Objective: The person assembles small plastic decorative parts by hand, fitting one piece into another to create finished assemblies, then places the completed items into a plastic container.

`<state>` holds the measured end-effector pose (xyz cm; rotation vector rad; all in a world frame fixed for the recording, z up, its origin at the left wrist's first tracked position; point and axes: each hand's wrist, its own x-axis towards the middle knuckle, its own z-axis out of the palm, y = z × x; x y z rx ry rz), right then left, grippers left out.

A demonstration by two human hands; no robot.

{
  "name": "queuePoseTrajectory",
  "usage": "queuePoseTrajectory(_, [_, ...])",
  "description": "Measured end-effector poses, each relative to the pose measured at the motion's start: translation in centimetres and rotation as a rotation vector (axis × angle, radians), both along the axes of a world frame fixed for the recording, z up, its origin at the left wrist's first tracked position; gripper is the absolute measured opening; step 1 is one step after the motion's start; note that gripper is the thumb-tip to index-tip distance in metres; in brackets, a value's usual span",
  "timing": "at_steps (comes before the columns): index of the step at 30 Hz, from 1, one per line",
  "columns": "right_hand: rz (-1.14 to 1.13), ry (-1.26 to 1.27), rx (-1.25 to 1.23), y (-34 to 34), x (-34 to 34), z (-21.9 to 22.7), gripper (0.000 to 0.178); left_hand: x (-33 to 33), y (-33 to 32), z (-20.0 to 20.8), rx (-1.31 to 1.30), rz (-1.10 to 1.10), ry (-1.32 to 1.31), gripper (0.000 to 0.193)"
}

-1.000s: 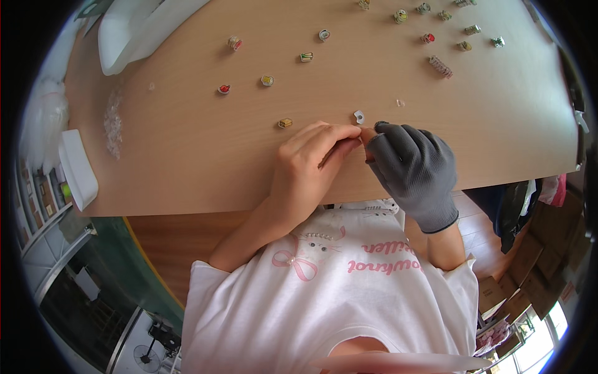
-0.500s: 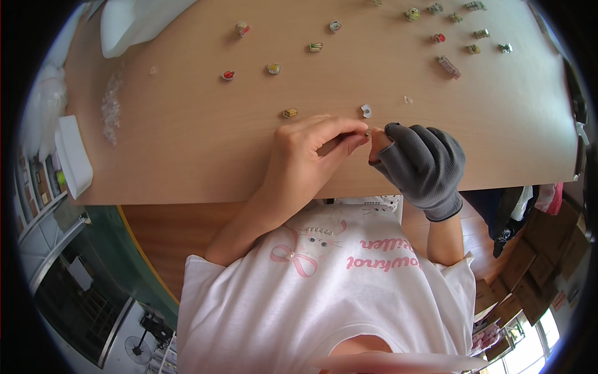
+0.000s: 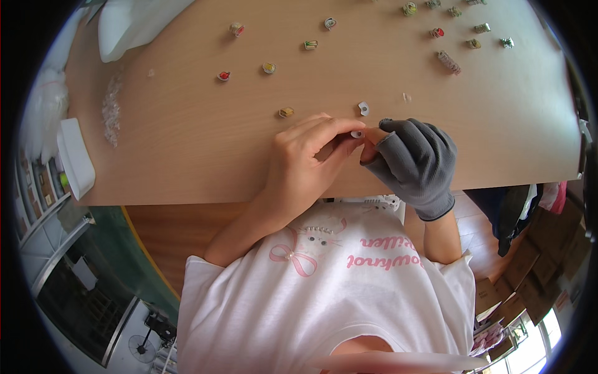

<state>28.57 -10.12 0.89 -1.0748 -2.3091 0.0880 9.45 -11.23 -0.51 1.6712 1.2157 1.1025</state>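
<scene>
Our bare left hand (image 3: 305, 149) pinches a small white flat piece with a dark round spot (image 3: 356, 134) between thumb and forefinger. The piece sits at the fingertips, just above the pale wood-grain desk (image 3: 187, 156), spotted face up; its longer axis looks roughly crosswise, one end pointing toward our right hand (image 3: 414, 156). That hand wears a grey knitted glove with thumb tip bare; its fingers curl in, thumb and forefinger meeting the left fingertips, and we cannot tell whether it grips anything.

Just beyond the fingertips lies a second white curved piece with a dark spot (image 3: 364, 108), its long axis running mostly away from us. Beyond the left knuckles we have a tan-and-brown block-shaped piece (image 3: 286, 112), and farther out a small yellow-and-white piece (image 3: 268, 68) and a small red-and-white piece (image 3: 223, 76). Past the right hand lie a clear plastic scrap (image 3: 407, 98) and, farther, a pinkish ribbed cylinder (image 3: 448, 63), slanting from far left to near right.
</scene>
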Motion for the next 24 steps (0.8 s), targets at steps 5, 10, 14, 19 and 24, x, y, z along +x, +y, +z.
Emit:
queuePoseTrajectory(5, [0.005,0.062,-0.065,0.3,0.4,0.7,0.035,-0.2,0.2,0.9,-0.044,-0.028,0.101,0.023])
queuePoseTrajectory(10, [-0.036,0.013,-0.155,0.5,1.5,0.4,0.036,-0.1,-0.2,0.4,-0.174,0.011,-0.054,0.025])
queuePoseTrajectory(14, [-0.051,-0.011,-0.143,0.0,0.5,0.8,0.032,0.2,-0.4,0.0,-0.103,0.018,0.001,0.03])
queuePoseTrajectory(19, [-0.072,-0.046,-0.126,-0.2,-0.2,1.0,0.026,0.8,-0.3,-0.3,0.122,0.056,0.073,0.03])
queuePoseTrajectory(24, [-0.087,-0.208,-0.098,-1.2,-0.8,1.7,0.03,0.9,-0.2,0.2,0.15,0.057,0.119,0.029])
